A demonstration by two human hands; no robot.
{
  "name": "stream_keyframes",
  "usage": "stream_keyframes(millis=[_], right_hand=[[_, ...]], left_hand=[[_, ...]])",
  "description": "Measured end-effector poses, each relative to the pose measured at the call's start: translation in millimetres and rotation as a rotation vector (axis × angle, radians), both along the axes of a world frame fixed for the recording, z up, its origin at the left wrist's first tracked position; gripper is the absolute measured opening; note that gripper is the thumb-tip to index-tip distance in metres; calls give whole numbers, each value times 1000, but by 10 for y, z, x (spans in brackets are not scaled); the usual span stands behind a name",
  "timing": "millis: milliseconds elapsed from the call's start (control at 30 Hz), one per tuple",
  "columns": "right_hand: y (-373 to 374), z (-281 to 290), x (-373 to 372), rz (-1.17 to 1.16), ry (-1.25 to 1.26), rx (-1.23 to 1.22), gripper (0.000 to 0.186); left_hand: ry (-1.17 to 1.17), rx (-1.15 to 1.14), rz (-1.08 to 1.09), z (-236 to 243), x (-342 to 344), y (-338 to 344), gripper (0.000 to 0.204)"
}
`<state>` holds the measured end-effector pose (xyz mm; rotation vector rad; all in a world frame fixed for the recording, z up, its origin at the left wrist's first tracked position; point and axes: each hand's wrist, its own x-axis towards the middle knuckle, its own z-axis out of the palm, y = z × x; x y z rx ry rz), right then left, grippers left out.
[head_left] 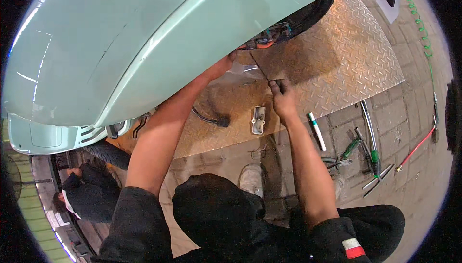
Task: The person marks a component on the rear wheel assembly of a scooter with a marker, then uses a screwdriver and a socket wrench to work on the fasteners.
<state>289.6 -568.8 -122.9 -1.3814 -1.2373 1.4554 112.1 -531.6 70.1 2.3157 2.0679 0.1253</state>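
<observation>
The mint-green body panel of a scooter fills the upper left. My left hand reaches up to its lower edge, beside orange and teal wires in the opening. Its fingers are mostly hidden there. My right hand is closed around a thin dark rod-shaped tool, whose long shaft slants up and left toward the wires. Below the hands, on the tread plate, rest a small grey box-shaped part and a black cable with a connector.
Right of my right forearm lie a white-and-green marker, pliers and green-handled tools. A coiled green hose and a red hose run along the right. A person in dark clothes crouches at lower left.
</observation>
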Motion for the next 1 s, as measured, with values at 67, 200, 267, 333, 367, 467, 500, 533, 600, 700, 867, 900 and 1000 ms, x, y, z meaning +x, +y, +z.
stream_keyframes(millis=[67,200,267,333,367,467,500,533,600,700,867,900,1000], right_hand=[[33,1,-125,-16,-52,-64,30],[239,229,-297,56,17,-1,31],[350,383,-414,44,11,56,34],[451,512,-509,22,141,141,38],[481,566,-535,14,145,140,38],[550,593,-583,-27,113,147,39],[559,558,-601,-29,178,76,39],[565,519,-617,-31,240,4,39],[606,454,-668,-51,307,74,38],[752,178,-903,-81,225,191,34],[497,763,-780,-47,217,238,33],[520,674,-780,-45,215,235,33],[521,426,-637,18,-98,263,35]], left_hand=[[113,122,-72,-22,-53,-21,63],[118,-121,38,108,105,36,69],[170,-112,77,51,48,25,76],[182,-125,93,-11,15,73,84],[165,-140,129,-2,35,93,88],[139,-230,195,132,177,143,95],[133,-267,208,156,207,161,95],[125,-305,224,171,221,166,96],[100,-252,196,122,154,175,95],[-51,-108,193,-160,107,213,91],[-184,-162,329,-28,72,87,80],[-222,-102,325,-40,134,86,77],[-256,-11,264,-132,114,62,70]])
